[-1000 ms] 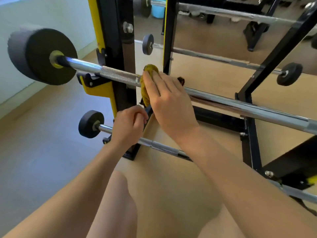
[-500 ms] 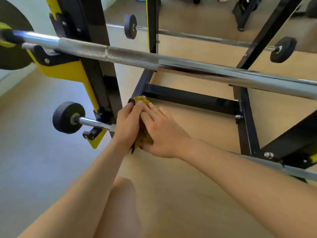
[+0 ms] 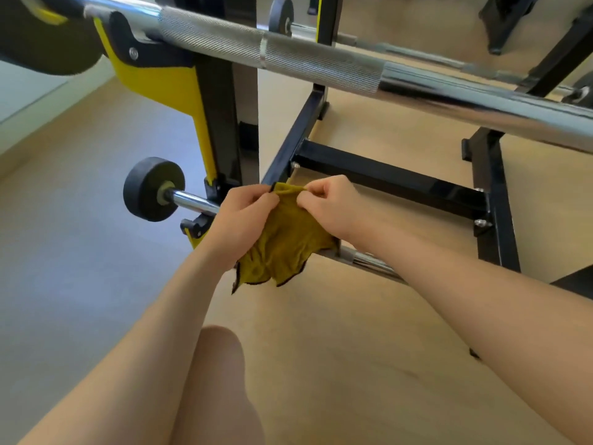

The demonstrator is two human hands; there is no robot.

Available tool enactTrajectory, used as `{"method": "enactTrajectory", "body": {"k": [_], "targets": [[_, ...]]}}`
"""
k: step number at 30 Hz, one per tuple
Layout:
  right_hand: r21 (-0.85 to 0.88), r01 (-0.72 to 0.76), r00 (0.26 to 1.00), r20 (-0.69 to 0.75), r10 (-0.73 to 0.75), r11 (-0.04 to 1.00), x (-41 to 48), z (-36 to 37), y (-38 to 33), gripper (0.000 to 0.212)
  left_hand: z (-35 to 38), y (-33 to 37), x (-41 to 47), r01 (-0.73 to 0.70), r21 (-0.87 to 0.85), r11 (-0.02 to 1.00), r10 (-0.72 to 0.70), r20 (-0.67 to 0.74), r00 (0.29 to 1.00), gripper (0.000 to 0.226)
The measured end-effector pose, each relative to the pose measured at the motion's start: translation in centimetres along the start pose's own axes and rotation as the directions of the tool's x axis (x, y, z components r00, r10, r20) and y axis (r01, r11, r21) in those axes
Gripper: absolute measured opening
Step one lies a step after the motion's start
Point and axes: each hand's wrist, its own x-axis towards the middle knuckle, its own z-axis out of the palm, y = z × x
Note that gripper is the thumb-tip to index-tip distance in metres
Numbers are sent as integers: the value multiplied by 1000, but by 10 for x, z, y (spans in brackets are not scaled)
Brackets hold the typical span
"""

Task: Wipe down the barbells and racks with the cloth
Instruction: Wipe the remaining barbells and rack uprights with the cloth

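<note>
The person holds the cloth (image 3: pixel 284 242) up in front of them with both hands, low down in the rack (image 3: pixel 221 117); the left hand (image 3: pixel 240 220) has its fingers curled and pinches the cloth's upper left corner; the right hand (image 3: pixel 332 207) pinches the top edge just beside it between thumb and bent fingers. The two hands are close together with a short stretch of hem drawn between them. The cloth is mustard yellow with a dark stitched border; it hangs crumpled below the hands, and its lower corners dangle free above the wooden floor (image 3: pixel 353 348).

The cloth hangs in front of the lower barbell (image 3: pixel 194 202) and hides the middle of its shaft; the chrome shaft shows to the left of the left hand, where it carries a small black plate (image 3: pixel 150 191), and again to the right below the right wrist. Whether the cloth touches that shaft cannot be told.

Above the hands, well apart from them, the upper barbell (image 3: pixel 321 62) crosses the whole view; it is knurled in the middle and smooth chrome toward the right; its left part rests in a black and yellow hook (image 3: pixel 150 69) on the rack's upright; a large dark plate (image 3: pixel 41 43) sits at its left end. A black crossbar (image 3: pixel 391 183) joins the rack's base rails just beyond the right hand. A bare knee (image 3: pixel 218 364) shows at the bottom between the forearms.
</note>
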Motion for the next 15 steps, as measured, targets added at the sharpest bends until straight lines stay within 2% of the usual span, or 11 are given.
{"method": "enactTrajectory", "body": {"k": [2, 4, 6, 8, 10, 11, 12, 14, 15], "targets": [[-175, 93, 995, -28, -100, 980, 3, -3, 7, 19, -2, -10, 6, -54, 208, 977, 63, -35, 997, 22], [-328, 156, 985, -19, -171, 932, 2, -1, 12, 31, -1, -19, 11, -41, 399, 916, 77, -74, 994, 24], [-377, 189, 974, -46, -222, 907, 1, 1, 14, 51, -2, -23, 12, -3, 488, 873, 72, -122, 990, 29], [-427, 297, 935, -49, -350, 854, 2, 2, 14, 51, -4, -25, 14, 23, 516, 856, 87, -186, 979, 32], [-536, 407, 873, -9, -487, 739, 3, 5, 19, 28, -6, -27, 15, 45, 514, 857, 90, -236, 968, 31], [-637, 398, 859, 6, -512, 660, 3, 7, 22, 19, -6, -26, 14, 54, 502, 863, 85, -251, 964, 30], [-762, 326, 865, 1, -502, 559, 3, 9, 23, 16, -6, -26, 13, 63, 488, 870, 82, -270, 959, 27], [-909, 192, 859, -25, -511, 369, 2, 21, 29, 28, -9, -25, 11, 87, 484, 871, 93, -336, 937, 18], [-900, 227, 865, 10, -503, 372, -1, 29, 30, 37, -12, -25, 8, 104, 501, 859, 106, -373, 922, 14]]}}
